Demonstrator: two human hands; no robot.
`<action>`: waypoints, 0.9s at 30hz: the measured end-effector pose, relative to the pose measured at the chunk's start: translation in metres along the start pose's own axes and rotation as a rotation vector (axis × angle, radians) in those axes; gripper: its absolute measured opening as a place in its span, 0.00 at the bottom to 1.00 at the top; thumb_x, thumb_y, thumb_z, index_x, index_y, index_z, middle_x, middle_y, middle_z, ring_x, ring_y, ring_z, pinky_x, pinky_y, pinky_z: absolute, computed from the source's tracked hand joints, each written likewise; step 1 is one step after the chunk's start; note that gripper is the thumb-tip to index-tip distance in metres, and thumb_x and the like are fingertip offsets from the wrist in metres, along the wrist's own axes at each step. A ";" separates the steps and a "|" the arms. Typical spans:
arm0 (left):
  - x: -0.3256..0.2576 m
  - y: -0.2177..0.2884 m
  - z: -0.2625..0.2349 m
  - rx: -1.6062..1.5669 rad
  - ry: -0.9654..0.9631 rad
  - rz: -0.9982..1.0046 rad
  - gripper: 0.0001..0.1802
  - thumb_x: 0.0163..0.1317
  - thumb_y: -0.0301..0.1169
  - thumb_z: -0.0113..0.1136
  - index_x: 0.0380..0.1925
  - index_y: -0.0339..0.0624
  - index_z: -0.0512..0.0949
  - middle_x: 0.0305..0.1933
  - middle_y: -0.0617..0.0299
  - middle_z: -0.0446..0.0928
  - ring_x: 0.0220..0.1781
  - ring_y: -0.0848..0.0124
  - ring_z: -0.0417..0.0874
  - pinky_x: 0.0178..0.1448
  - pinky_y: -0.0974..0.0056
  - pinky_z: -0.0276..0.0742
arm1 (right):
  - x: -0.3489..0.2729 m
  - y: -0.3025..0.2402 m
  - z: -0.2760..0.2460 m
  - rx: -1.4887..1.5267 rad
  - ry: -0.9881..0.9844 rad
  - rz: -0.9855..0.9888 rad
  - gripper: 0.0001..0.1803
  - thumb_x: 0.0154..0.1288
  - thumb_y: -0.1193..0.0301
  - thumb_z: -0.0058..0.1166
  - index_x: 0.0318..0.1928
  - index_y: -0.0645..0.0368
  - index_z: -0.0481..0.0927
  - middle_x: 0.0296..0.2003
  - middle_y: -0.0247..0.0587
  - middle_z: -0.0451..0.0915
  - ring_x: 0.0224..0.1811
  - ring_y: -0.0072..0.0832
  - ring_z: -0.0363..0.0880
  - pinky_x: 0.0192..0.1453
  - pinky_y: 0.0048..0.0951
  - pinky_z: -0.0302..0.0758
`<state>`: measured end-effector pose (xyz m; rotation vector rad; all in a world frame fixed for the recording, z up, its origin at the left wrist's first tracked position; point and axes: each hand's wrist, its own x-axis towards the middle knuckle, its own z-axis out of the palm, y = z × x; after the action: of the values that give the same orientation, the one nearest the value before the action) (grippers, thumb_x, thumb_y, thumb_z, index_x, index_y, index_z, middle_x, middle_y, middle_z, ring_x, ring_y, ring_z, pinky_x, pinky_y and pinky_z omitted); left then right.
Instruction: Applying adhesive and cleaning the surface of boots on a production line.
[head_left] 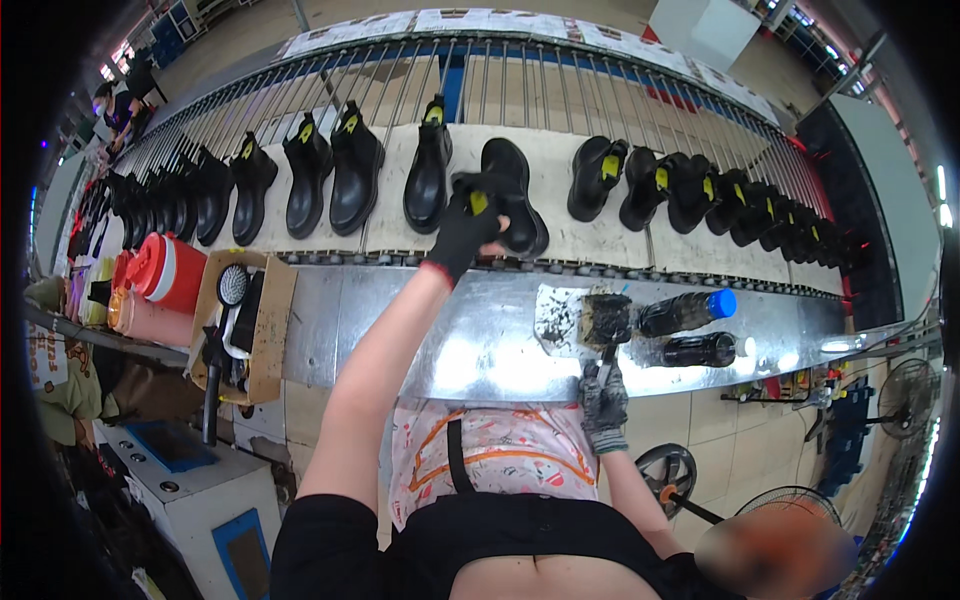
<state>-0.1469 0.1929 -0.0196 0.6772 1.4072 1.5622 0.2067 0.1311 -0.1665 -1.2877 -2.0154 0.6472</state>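
Your left hand [462,232], in a dark glove, is clenched on the top of a black ankle boot [512,195] on the conveyor [600,255], just beyond the steel bench [480,340]. Judge that boot stiff-soled, soft-shafted and fairly light—grip the collar or pull-tab, not the glossy toe. Your right hand [604,400] grasps a brush [606,325] on the bench, left of two dark bottles [690,330].

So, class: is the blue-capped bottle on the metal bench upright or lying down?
Lying down. The blue-capped bottle rests on its side on the metal bench, cap pointing right, beside the brush block.
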 end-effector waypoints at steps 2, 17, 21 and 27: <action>0.071 -0.028 -0.007 0.448 0.149 0.116 0.23 0.50 0.40 0.63 0.43 0.39 0.72 0.38 0.51 0.78 0.35 0.57 0.82 0.34 0.56 0.80 | -0.001 0.006 0.015 0.063 -0.025 0.119 0.15 0.63 0.70 0.45 0.49 0.62 0.71 0.25 0.39 0.76 0.22 0.23 0.74 0.24 0.27 0.70; 0.113 -0.080 -0.069 1.215 1.013 0.180 0.49 0.45 0.46 0.68 0.63 0.36 0.56 0.64 0.40 0.59 0.67 0.49 0.59 0.67 0.50 0.57 | -0.004 0.009 0.011 0.069 -0.103 0.134 0.19 0.56 0.64 0.48 0.47 0.59 0.77 0.29 0.42 0.78 0.26 0.36 0.75 0.28 0.32 0.70; 0.123 -0.041 -0.095 1.152 0.531 -0.125 0.39 0.34 0.40 0.70 0.49 0.39 0.64 0.51 0.46 0.69 0.52 0.50 0.74 0.51 0.46 0.73 | 0.007 -0.032 -0.001 0.229 -0.105 0.329 0.23 0.56 0.62 0.47 0.49 0.62 0.74 0.32 0.43 0.79 0.30 0.38 0.76 0.31 0.33 0.71; 0.095 -0.033 -0.113 1.201 0.469 -0.136 0.43 0.32 0.49 0.69 0.50 0.42 0.66 0.49 0.45 0.71 0.50 0.49 0.75 0.52 0.50 0.74 | -0.005 0.018 0.024 0.200 -0.015 0.082 0.24 0.60 0.67 0.46 0.56 0.63 0.67 0.30 0.38 0.76 0.25 0.24 0.73 0.25 0.25 0.69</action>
<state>-0.2774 0.2211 -0.0899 0.8636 2.6943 0.6331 0.2010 0.1317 -0.1961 -1.2532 -1.8642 0.8762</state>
